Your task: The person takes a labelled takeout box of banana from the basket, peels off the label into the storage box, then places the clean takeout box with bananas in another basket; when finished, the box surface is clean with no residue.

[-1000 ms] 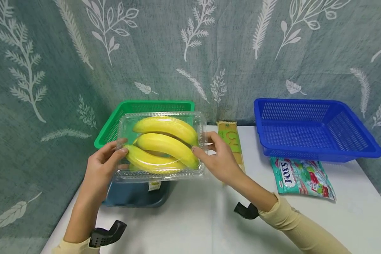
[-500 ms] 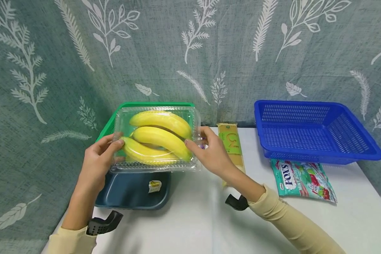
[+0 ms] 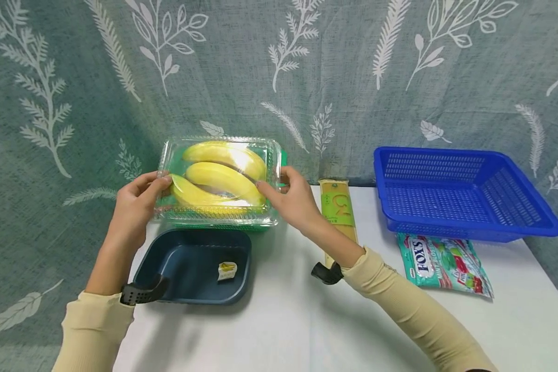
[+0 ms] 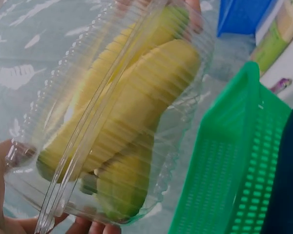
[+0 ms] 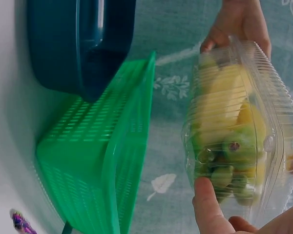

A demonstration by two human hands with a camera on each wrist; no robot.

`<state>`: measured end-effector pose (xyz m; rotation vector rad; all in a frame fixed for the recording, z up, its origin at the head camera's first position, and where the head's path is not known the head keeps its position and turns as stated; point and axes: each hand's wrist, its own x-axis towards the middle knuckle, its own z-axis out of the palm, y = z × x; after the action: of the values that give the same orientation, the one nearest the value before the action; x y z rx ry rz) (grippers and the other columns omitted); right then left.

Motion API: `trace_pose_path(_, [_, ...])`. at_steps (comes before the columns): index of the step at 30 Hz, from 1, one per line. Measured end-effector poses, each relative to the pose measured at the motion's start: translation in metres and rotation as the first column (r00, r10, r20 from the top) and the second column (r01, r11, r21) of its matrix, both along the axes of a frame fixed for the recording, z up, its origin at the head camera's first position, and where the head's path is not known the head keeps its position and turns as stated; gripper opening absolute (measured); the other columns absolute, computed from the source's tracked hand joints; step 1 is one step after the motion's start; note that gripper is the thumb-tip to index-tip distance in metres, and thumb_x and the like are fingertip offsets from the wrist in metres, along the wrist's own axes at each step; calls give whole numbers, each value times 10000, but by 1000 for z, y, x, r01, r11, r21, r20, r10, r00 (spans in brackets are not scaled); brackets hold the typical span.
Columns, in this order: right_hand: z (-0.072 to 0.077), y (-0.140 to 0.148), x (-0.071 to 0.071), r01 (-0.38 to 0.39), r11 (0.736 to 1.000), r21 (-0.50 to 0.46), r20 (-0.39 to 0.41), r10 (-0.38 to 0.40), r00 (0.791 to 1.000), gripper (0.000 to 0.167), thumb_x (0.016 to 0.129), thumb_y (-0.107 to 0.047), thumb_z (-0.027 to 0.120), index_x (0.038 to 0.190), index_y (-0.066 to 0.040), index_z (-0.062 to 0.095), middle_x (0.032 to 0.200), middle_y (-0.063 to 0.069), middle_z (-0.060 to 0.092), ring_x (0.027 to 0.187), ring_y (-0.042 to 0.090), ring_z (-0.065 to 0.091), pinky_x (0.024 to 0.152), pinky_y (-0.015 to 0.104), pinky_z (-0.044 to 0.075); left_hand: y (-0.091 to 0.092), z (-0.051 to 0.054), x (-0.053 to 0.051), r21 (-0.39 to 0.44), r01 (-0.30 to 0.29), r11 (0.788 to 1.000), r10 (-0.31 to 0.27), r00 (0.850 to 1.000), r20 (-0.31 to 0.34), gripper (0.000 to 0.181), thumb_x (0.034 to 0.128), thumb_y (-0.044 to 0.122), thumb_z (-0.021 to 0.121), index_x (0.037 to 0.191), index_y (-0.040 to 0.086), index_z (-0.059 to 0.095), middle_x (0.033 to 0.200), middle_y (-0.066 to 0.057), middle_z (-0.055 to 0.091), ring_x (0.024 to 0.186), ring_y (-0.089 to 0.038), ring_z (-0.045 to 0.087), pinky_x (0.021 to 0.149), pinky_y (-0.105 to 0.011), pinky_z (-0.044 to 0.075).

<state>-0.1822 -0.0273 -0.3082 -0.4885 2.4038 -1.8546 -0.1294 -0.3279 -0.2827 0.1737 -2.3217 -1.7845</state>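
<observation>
Between both hands a clear plastic clamshell box [image 3: 269, 155] is held up, its lid closed over several yellow bananas [image 3: 223, 175]. My left hand [image 3: 137, 206] grips its left end, thumb on the front and fingers behind. At the right end my right hand [image 3: 295, 199] pinches it the same way. A green perforated basket [image 5: 88, 165] stands below the box, and in the head view the box hides most of it. The right wrist view shows the box apart from the basket, higher up. In the left wrist view the bananas [image 4: 132, 102] press against the ribbed plastic.
A dark blue tub [image 3: 186, 274] with a small banana-print packet [image 3: 226, 270] in it stands nearest. To the right are a green-labelled pasta pack [image 3: 337, 204], a blue basket [image 3: 446, 196] and a FOX'S candy bag [image 3: 446, 263]. A purple wrapper [image 5: 22, 222] lies by the green basket.
Both hands have carried the box of bananas away from me and slightly left, from above the tub's back edge to over the green basket. More of the tub now shows.
</observation>
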Motion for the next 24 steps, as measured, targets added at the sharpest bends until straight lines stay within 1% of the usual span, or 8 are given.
trace_pose_path(4, [1, -8, -10, 26, 999, 29, 11, -26, 1000, 682, 953, -484, 634, 1464, -81, 430, 1392, 113, 472, 1189, 272, 545, 926, 440, 504, -4, -1, -10, 5, -14, 1000, 13, 999, 35, 380, 985, 426, 612, 1270, 179, 568, 1188, 68, 528, 1046, -90, 558, 753, -195, 536])
trace_pose_path(8, [1, -17, -21, 63, 996, 66, 11, -64, 998, 667, 951, -508, 630, 1442, -90, 461, 1334, 88, 497, 1109, 230, 558, 891, 420, 503, -10, -4, -23, 6, -19, 1000, 18, 996, 86, 476, 976, 480, 600, 1318, 154, 544, 1186, 68, 513, 1036, -76, 560, 754, -197, 544])
trace_pose_path(10, [0, -22, -26, 71, 995, 73, 18, -73, 997, 663, 949, -508, 636, 1432, -83, 474, 1297, 84, 503, 1056, 217, 556, 866, 409, 502, -13, -5, -29, 47, -28, 998, 23, 994, 111, 511, 963, 487, 619, 1321, 130, 543, 1185, 49, 502, 1022, -79, 569, 735, -193, 559])
trace_pose_path(13, [-2, -29, -31, 69, 997, 45, 57, -72, 996, 663, 938, -497, 656, 1422, -78, 481, 1261, 73, 497, 964, 212, 607, 831, 388, 522, -18, -8, -37, 69, -55, 996, 44, 988, 151, 546, 948, 501, 636, 1319, 109, 553, 1196, 43, 484, 996, -78, 580, 711, -188, 563])
trace_pose_path(15, [-3, -31, -33, 72, 997, 27, 81, -74, 994, 670, 931, -499, 664, 1420, -79, 482, 1256, 64, 497, 921, 203, 624, 815, 377, 530, -21, -9, -42, 64, -64, 996, 53, 984, 170, 572, 943, 513, 637, 1326, 97, 554, 1215, 42, 476, 1009, -92, 573, 720, -194, 566])
trace_pose_path(18, [-5, -34, -36, 79, 997, 16, 106, -80, 991, 690, 924, -515, 666, 1424, -79, 479, 1270, 56, 505, 921, 188, 627, 822, 370, 533, -24, -9, -49, 36, -65, 997, 56, 976, 208, 596, 934, 550, 624, 1322, 101, 564, 1240, 62, 467, 1063, -131, 551, 774, -219, 564])
trace_pose_path(21, [-5, -37, -40, 82, 996, 21, 119, -84, 989, 693, 927, -524, 659, 1423, -76, 473, 1289, 60, 511, 933, 204, 624, 827, 380, 528, -27, -9, -57, 25, -53, 998, 44, 964, 260, 599, 929, 580, 608, 1307, 117, 569, 1244, 68, 467, 1122, -158, 523, 873, -273, 548])
trace_pose_path(24, [-5, -41, -45, 92, 995, 41, 127, -97, 987, 673, 931, -521, 657, 1405, -78, 482, 1284, 51, 508, 918, 178, 589, 803, 364, 511, -30, -10, -67, 17, -52, 998, 45, 952, 304, 648, 934, 594, 585, 1353, 103, 526, 1243, 45, 450, 1123, -163, 508, 942, -326, 526])
